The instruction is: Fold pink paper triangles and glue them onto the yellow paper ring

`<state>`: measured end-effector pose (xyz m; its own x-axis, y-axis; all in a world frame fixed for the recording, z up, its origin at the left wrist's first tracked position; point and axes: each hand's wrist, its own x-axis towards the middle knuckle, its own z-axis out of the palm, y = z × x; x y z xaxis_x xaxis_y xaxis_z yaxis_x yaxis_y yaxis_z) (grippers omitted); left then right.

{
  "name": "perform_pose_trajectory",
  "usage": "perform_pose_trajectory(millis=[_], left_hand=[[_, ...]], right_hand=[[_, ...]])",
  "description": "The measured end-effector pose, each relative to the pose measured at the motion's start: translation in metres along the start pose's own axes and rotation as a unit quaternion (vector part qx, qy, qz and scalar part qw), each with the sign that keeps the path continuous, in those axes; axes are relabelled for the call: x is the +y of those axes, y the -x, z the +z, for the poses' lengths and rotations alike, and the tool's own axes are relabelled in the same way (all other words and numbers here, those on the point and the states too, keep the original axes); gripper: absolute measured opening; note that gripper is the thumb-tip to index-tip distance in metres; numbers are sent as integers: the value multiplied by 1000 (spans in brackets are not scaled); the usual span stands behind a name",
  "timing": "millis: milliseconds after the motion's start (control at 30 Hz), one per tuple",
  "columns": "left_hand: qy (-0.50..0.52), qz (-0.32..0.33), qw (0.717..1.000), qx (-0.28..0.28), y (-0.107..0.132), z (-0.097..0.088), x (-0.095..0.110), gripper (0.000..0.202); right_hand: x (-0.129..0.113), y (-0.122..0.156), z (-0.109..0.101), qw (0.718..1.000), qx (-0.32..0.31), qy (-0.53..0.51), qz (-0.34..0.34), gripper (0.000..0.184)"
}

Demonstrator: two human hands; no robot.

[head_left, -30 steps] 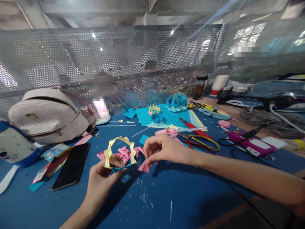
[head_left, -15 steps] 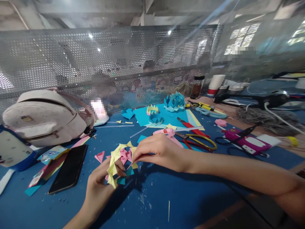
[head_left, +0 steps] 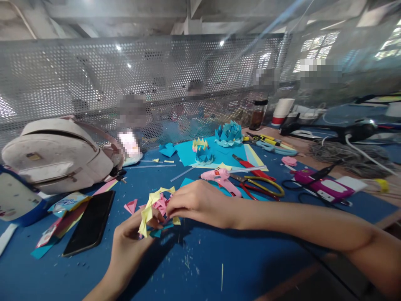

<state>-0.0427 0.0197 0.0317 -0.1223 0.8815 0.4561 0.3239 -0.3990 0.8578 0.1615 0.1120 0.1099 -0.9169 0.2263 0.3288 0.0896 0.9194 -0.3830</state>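
Note:
My left hand (head_left: 130, 234) is closed around a ring of folded yellow paper (head_left: 145, 215), whose points stick up over my fingers. Pink folded paper pieces (head_left: 160, 204) lie inside and behind the ring, and a bit of blue paper (head_left: 156, 233) shows beneath it. The fingers of my right hand (head_left: 200, 205) are pinched together at the ring's right side, against my left fingertips. What they pinch is mostly hidden; it may be a small pink piece. Just behind my right hand lies a pink glue gun (head_left: 222, 179). A loose pink folded triangle (head_left: 130, 206) rests on the table to the left.
Red-handled scissors (head_left: 261, 184) lie beyond my right forearm. Blue sheets (head_left: 188, 154) carry small paper crowns and a blue paper flower (head_left: 228, 133). A phone (head_left: 89, 223), a backpack (head_left: 59, 154) and a purple device (head_left: 324, 184) with cables lie around. A perforated metal screen (head_left: 94, 75) stands behind.
My right hand has moved left and slightly down, its fingertips now meeting my left fingers inside the ring. The yellow ring has tilted and shifted a little left.

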Motion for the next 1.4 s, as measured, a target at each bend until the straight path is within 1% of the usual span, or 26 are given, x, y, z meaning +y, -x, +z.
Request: perform_pose_trajectory(millis=[100, 267, 400, 533, 633, 767, 933, 1133, 1200, 1267, 1333, 1400], left_hand=[[47, -55, 996, 43, 1, 3, -1, 12], [74, -90, 992, 36, -3, 3, -6, 16], [91, -120, 987, 46, -6, 0, -11, 16], [133, -158, 977, 59, -7, 0, -13, 16], [160, -168, 970, 69, -7, 1, -13, 18], [187, -163, 966, 81, -7, 5, -14, 21], [217, -152, 961, 82, -8, 9, -15, 23], [232, -141, 960, 74, -7, 9, -13, 23], [215, -129, 965, 76, -5, 8, -9, 21], [170, -102, 977, 75, -4, 5, -4, 21], [109, -66, 990, 61, -2, 1, 1, 20], [60, -26, 997, 42, 0, -3, 6, 19]], right_hand=[[-1, -1, 1, 999, 7, -25, 35, 10], [-2, -3, 4, 994, 20, -72, 81, 10], [1, -4, 5, 984, 47, -129, 114, 12], [7, -3, 6, 978, 62, -170, 101, 11], [11, -3, 6, 976, 63, -186, 96, 12], [14, -4, 7, 973, 62, -196, 106, 11], [12, -4, 10, 968, 88, -192, 132, 11], [12, -4, 10, 973, 80, -182, 116, 11], [12, -3, 9, 976, 77, -175, 102, 11], [11, -2, 8, 979, 75, -167, 86, 11], [10, -1, 6, 983, 70, -157, 69, 11], [7, 1, 5, 986, 58, -143, 54, 13]])
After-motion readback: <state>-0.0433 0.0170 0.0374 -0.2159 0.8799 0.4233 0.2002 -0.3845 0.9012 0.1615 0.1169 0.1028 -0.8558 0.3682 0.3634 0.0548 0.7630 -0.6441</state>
